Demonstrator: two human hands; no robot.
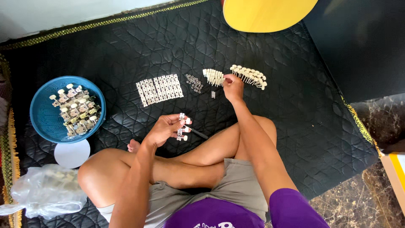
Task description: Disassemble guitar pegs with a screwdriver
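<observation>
I sit cross-legged on a black quilted mat [126, 50]. My left hand [165, 128] grips a small metal strip with white knobs [182, 126], held above my knee. A thin dark tool [198, 134] lies just right of it. My right hand [232, 86] reaches forward, fingers pinched at a row of white pegs [214, 77]. A second curved row of white pegs [249, 76] lies just to the right. Small metal rings [194, 82] and a row of flat metal plates [160, 89] lie left of that hand.
A blue basket [44, 118] at the left holds several assembled metal strips with white knobs. Below it lie a white round lid [71, 153] and a clear plastic bag [44, 190]. A yellow round object [265, 12] sits at the far edge. Stone floor shows at right.
</observation>
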